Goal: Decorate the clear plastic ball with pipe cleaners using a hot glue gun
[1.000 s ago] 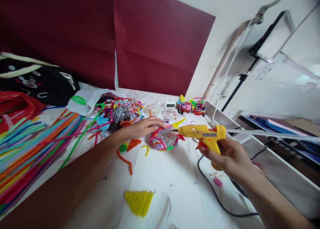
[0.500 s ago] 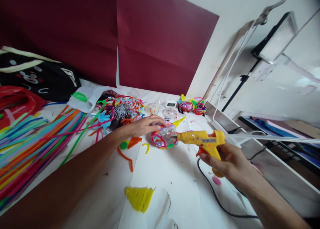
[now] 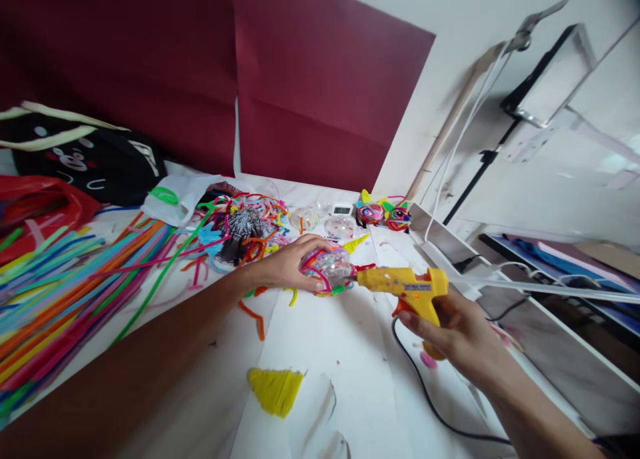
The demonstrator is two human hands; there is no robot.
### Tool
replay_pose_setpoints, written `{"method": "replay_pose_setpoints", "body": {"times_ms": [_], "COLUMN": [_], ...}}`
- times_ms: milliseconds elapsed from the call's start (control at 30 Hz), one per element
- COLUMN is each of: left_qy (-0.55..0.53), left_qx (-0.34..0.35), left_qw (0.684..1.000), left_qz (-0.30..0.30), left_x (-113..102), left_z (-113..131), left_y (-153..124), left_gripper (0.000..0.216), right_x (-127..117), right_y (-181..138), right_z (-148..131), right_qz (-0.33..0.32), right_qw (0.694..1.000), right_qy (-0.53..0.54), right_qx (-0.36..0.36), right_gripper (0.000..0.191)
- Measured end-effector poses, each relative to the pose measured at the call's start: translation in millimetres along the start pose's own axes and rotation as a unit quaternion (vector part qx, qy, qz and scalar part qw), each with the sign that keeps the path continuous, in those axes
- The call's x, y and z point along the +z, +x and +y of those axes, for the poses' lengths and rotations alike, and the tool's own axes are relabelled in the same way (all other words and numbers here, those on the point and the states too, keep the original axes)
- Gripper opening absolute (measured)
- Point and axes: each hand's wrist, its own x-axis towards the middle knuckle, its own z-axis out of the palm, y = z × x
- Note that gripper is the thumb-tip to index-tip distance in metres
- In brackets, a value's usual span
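Note:
My left hand (image 3: pixel 293 264) is curled round the left side of a clear plastic ball (image 3: pixel 336 267) partly covered with coloured pipe cleaners. In my right hand (image 3: pixel 453 325) is a yellow hot glue gun (image 3: pixel 400 283), its red light lit. The nozzle points left and meets or nearly meets the ball's right side; I cannot tell if it touches. A yellow pipe-cleaner cone (image 3: pixel 356 243) lies behind the ball. Nearer me lie a yellow fuzzy triangle (image 3: pixel 277 391), a bent orange pipe cleaner (image 3: pixel 254 317) and a short yellow curved piece (image 3: pixel 293 297).
Long coloured pipe cleaners (image 3: pixel 85 299) spread across the left. At the back are a tangled pile (image 3: pixel 250 225), clear plastic pieces (image 3: pixel 340 228), a small digital display (image 3: pixel 342 210) and two decorated balls (image 3: pixel 384 213). A black cord (image 3: pixel 425 385) curves below the gun.
My left hand has gone from resting over the ball's top to gripping its left side, thumb low. The glue gun stays at the ball's right side, barely shifted.

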Motion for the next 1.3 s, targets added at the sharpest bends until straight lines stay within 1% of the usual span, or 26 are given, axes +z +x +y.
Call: {"method": "replay_pose_setpoints", "body": {"times_ms": [100, 200, 367, 433, 567, 667, 833, 933, 1067, 1200, 1300], "left_qy": [0.01, 0.013, 0.006, 0.003, -0.007, -0.018, -0.014, -0.018, -0.025, -0.044, -0.078], "left_qx": [-0.002, -0.012, -0.021, -0.033, -0.071, -0.086, -0.105, -0.106, -0.103, -0.096, -0.11], "left_qw": [1.0, 0.999, 0.998, 0.997, 0.992, 0.989, 0.985, 0.985, 0.986, 0.985, 0.979], "left_qz": [0.025, 0.04, 0.051, 0.067, 0.103, 0.12, 0.138, 0.136, 0.13, 0.138, 0.151], "left_x": [6, 10, 13, 15, 20, 24, 30, 34, 38, 42, 45], "left_z": [-1, 3, 12, 14, 17, 18, 18, 17, 13, 9, 4], "left_y": [-2, -2, -1, -1, -3, -6, -13, -17, -21, -23, -25], "left_gripper": [0.075, 0.073, 0.071, 0.073, 0.083, 0.085, 0.081, 0.082, 0.087, 0.095, 0.102], "right_x": [0, 0, 0, -1, -1, -2, -4, -4, -4, -5, -3], "right_y": [-2, -4, -6, -7, -8, -8, -7, -7, -9, -9, -9], "right_z": [1, 0, 0, 0, 3, 6, 13, 14, 13, 13, 13], "right_qz": [-0.002, 0.006, 0.011, 0.016, 0.018, 0.01, 0.002, 0.002, -0.006, 0.001, 0.012], "right_qw": [1.0, 1.0, 1.0, 1.0, 1.0, 1.0, 1.0, 1.0, 1.0, 1.0, 1.0], "right_qy": [0.0, -0.01, -0.019, -0.019, 0.005, 0.007, 0.007, 0.013, 0.013, 0.011, 0.005], "right_qx": [-0.01, -0.013, 0.003, 0.013, 0.02, 0.019, 0.017, 0.016, 0.017, 0.014, 0.016], "right_gripper": [0.041, 0.038, 0.041, 0.04, 0.04, 0.041, 0.041, 0.041, 0.041, 0.045, 0.045]}}
